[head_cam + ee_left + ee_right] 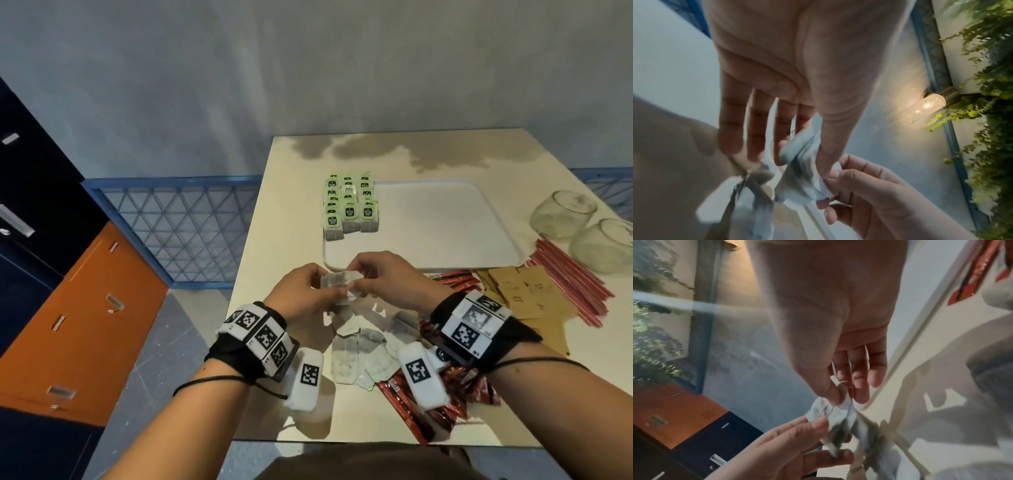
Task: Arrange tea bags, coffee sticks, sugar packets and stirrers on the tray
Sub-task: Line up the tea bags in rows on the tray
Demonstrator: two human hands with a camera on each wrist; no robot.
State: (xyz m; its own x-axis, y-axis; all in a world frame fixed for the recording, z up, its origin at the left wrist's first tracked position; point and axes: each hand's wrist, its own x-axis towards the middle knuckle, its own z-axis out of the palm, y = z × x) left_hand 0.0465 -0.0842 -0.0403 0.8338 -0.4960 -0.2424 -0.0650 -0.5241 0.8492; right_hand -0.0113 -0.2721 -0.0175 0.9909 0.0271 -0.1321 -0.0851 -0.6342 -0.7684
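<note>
Your left hand (305,291) and your right hand (387,277) are together above the near edge of the tray (445,253), and both pinch one pale tea bag (337,279) between thumb and fingertips, with the other fingers loosely bent. On the tray, in its far left corner, three rows of green-labelled tea bags (351,205) lie. More loose tea bags (363,346) lie on the table (294,192) under your wrists, with red coffee sticks (452,279), brown sugar packets (520,291) and red stirrers (572,277) on the right.
</note>
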